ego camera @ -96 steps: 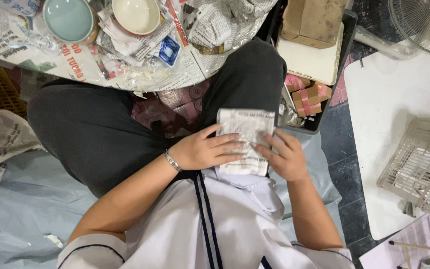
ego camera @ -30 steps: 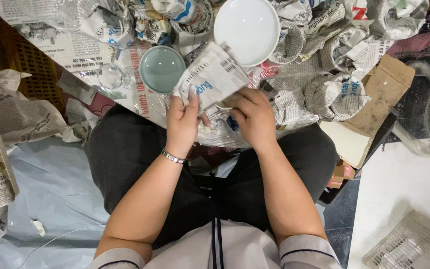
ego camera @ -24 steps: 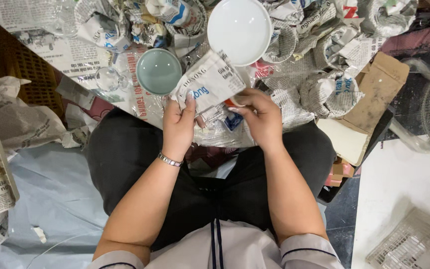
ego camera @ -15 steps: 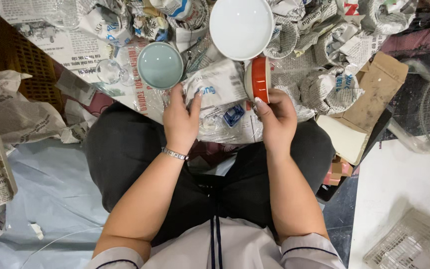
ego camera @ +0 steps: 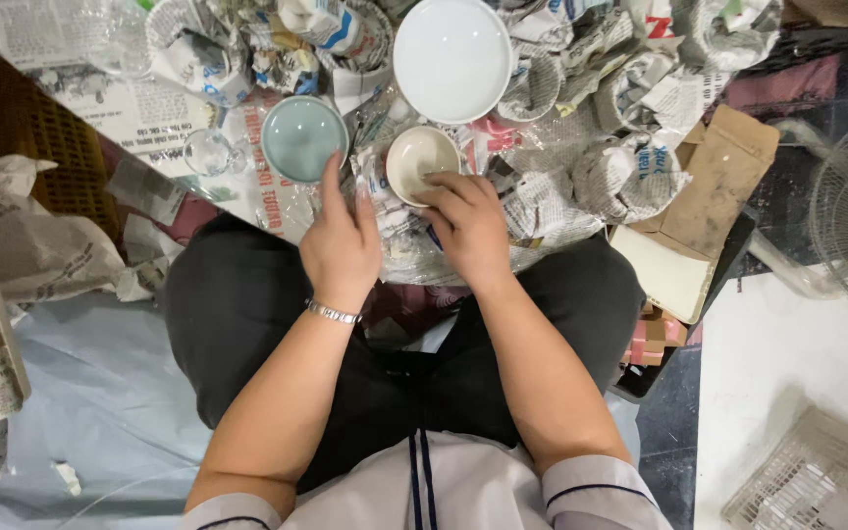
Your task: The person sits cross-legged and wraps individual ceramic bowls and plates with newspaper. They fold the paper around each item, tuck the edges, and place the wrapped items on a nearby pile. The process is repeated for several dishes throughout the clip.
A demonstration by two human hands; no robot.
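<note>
My right hand (ego camera: 468,221) holds the small cream ceramic bowl (ego camera: 416,162) by its near rim, fingers curled over the edge. My left hand (ego camera: 341,245) is open, one finger touching the pale green round ceramic dish (ego camera: 303,137) just beside it. Three pieces lie bare: these two and the big white round plate (ego camera: 451,59) beyond them. I judge that many are left, because the crumpled newspaper bundles (ego camera: 630,177) around look still wrapped. What is inside them is hidden, and the bowl's underside too.
</note>
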